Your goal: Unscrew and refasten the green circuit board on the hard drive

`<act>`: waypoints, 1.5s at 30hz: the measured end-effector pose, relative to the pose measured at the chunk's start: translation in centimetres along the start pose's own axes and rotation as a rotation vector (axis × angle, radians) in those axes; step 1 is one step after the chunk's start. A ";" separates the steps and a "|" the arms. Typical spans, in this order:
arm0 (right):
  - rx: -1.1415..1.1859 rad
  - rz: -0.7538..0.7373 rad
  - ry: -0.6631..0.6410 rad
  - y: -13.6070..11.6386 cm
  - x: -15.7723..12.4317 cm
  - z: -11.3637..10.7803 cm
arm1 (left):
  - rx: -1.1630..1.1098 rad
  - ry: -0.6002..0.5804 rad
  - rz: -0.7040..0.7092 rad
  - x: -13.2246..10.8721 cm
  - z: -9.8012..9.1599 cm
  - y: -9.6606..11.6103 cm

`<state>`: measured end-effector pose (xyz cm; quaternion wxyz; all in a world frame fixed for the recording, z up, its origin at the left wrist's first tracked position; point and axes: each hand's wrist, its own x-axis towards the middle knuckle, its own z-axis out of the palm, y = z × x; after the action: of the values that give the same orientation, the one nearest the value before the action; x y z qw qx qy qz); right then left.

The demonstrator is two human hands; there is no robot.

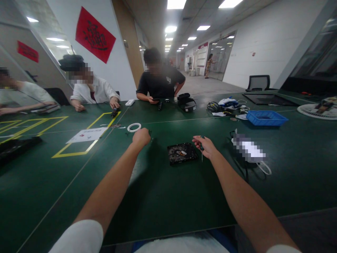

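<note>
An opened hard disk drive point(182, 153) lies flat on the green table point(163, 196) between my two arms. My right hand point(205, 146) is just right of the drive, closed round a small screwdriver point(202, 149) whose thin shaft points down. My left hand point(141, 137) is stretched out left of the drive, its fingers curled shut near a small dark piece on the table; what it holds, if anything, is hidden. A white tape roll point(134, 127) lies just beyond the left hand.
A blue tray point(266, 117) and tangled cables point(226, 105) lie at the right. A white sheet point(87, 135) sits inside yellow floor-tape markings on the left. Two people sit across the table, with a black case point(186, 102) near them. A badge with a lanyard point(250, 151) lies right of my hand.
</note>
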<state>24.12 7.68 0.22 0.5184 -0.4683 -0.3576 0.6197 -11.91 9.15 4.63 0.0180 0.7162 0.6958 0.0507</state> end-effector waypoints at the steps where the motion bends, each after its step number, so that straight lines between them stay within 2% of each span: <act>1: 0.002 0.000 -0.003 0.0 0.1 -0.1 | -0.005 0.048 -0.049 -0.4 0.0 0.5; 3: 0.004 -0.004 -0.012 -0.1 0.1 -0.2 | -0.086 0.193 -0.097 -1.3 0.4 2.2; 4: 0.002 -0.010 -0.024 -0.2 0.0 -0.2 | -0.177 0.265 -0.059 -1.8 0.8 3.4; 5: -0.003 -0.019 -0.046 -0.3 -0.1 -0.2 | -0.276 0.285 0.011 -2.4 1.3 4.7; 7: -0.028 -0.042 -0.133 -0.8 -0.7 -0.1 | -0.476 0.260 0.129 -3.5 2.6 7.6; 10: -0.101 -0.061 -0.336 -1.4 -1.9 0.7 | -0.698 0.215 0.262 -4.9 4.3 11.4; 12: -0.163 -0.046 -0.428 -1.6 -2.7 1.4 | -0.808 0.193 0.327 -5.6 4.7 12.9; 14: -0.184 -0.049 -0.438 -1.7 -3.1 1.8 | -0.851 0.176 0.374 -6.1 4.5 13.6; 17: -0.187 -0.053 -0.412 -1.7 -2.8 1.6 | -0.737 0.241 0.391 -7.1 3.8 13.7; 20: -0.168 -0.073 -0.297 -1.7 -1.8 0.4 | -0.518 0.344 0.399 -8.3 3.9 13.2; 22: -0.160 -0.091 -0.195 -1.6 -1.0 -0.6 | -0.412 0.340 0.405 -9.1 4.5 12.9; 25: -0.184 -0.081 -0.127 -1.3 -0.4 -1.6 | -0.324 0.275 0.403 -9.6 5.7 12.5; 28: -0.242 -0.057 -0.184 -1.1 -0.4 -1.8 | -0.298 0.234 0.419 -9.2 6.3 12.2; 34: -0.363 -0.030 -0.383 -0.8 -1.0 -1.1 | -0.338 0.214 0.506 -7.8 6.0 11.3; 45: -0.467 -0.026 -0.414 -0.7 -1.2 -0.8 | -0.356 0.238 0.537 -7.7 6.4 11.0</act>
<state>25.11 6.62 0.89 0.3210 -0.4339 -0.5943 0.5962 -0.52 1.39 -0.99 0.0475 0.8486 0.4598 0.2573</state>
